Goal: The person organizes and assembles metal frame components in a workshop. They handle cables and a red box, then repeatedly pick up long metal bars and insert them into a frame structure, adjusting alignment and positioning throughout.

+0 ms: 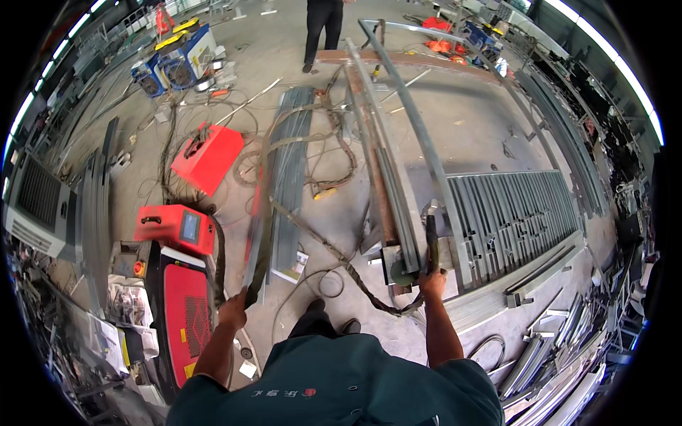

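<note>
Two bare hands, held wide apart. Right hand [432, 282] wrapped round the black handle of a tool [432, 238]; left hand [231, 310] wrapped round a thick dark hose [264, 234]. Tool out on the right, close to the right hand and well apart from the left one. Long way of the tool pointing away from the body, shiny head at the far end. Just left of the tool, long metal bars [373, 163], running away from the body too. Cannot tell if touching. Hose going ahead from the left hand, long side away from the body.

Now to count: one tool; one slatted grey panel [515, 209], on the right; two red boxes [207, 157], on the left; one red-and-black machine [188, 305], near the left hand; one other person [325, 32], far ahead. Bars too mixed up to count.
</note>
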Demonstrator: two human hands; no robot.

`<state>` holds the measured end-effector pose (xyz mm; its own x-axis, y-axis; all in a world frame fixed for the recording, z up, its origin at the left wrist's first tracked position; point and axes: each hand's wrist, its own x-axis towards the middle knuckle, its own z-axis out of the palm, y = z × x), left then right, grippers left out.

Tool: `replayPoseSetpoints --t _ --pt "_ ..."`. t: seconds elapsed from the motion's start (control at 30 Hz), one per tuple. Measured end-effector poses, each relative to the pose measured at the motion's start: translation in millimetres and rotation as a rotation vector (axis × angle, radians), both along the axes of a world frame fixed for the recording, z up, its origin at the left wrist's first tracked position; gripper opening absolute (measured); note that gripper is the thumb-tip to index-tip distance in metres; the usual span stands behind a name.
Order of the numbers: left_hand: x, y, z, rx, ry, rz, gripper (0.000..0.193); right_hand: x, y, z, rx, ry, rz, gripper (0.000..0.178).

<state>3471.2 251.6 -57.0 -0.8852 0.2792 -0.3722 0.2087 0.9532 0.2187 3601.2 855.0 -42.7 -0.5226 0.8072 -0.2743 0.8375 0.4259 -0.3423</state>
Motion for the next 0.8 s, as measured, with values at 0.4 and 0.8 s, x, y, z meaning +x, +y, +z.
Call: replayPoseSetpoints --t 0.4,0.8 --pt "2 -68 -132 -0.102 -0.145 -0.023 0.044 9 10 -18 0.005 0.1 0.03 0.056" --pt "-76 -35 -140 0.069 -0.257 0.041 0.067 55 -60 11 0.003 0.312 -0.074 0.05"
